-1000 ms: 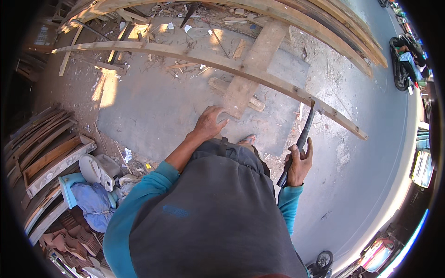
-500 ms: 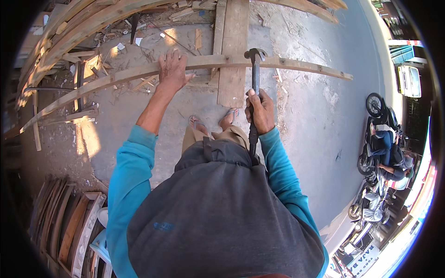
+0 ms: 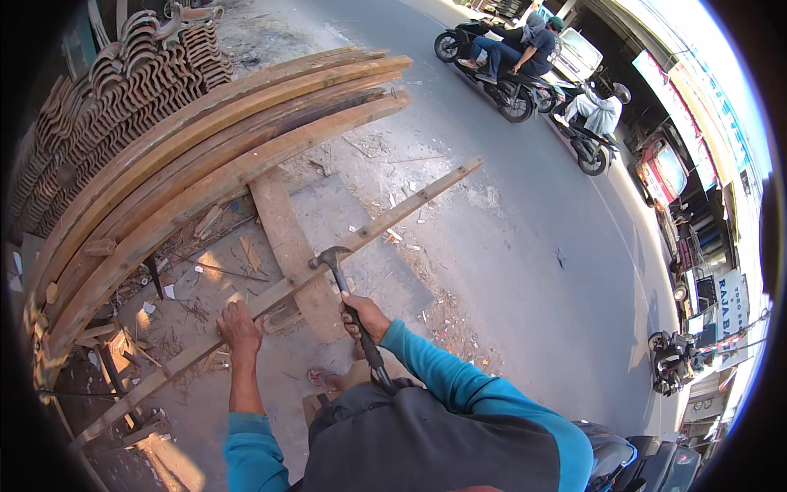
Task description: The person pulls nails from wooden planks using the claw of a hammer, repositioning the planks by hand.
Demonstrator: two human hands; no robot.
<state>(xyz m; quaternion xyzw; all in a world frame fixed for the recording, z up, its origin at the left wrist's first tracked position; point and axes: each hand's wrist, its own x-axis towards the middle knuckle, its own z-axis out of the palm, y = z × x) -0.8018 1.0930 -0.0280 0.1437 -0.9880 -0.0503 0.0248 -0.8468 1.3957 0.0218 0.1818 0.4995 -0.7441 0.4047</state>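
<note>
A long, narrow wooden beam (image 3: 410, 204) runs slantwise in front of me, from the lower left to the upper right. My left hand (image 3: 240, 330) grips it left of the middle, fingers curled over its top and thumb toward the right. In my right hand (image 3: 366, 320) is a claw hammer (image 3: 331, 257), held by its dark handle with the end toward my waist. The hammer's head is over the beam; whether they touch, I cannot tell. A wide plank (image 3: 280, 215) lies crosswise beneath the beam.
Several thick beams (image 3: 246, 168) are stacked at the far left, before piled curved roof tiles (image 3: 123, 139). Wood scraps litter the ground around the beam. Riders on motorcycles (image 3: 515, 102) are on the road (image 3: 533, 246) to the right.
My view has swung right and farther out, bringing the roof tiles and more road into sight. The left hand stays on the beam and the right still holds the hammer.
</note>
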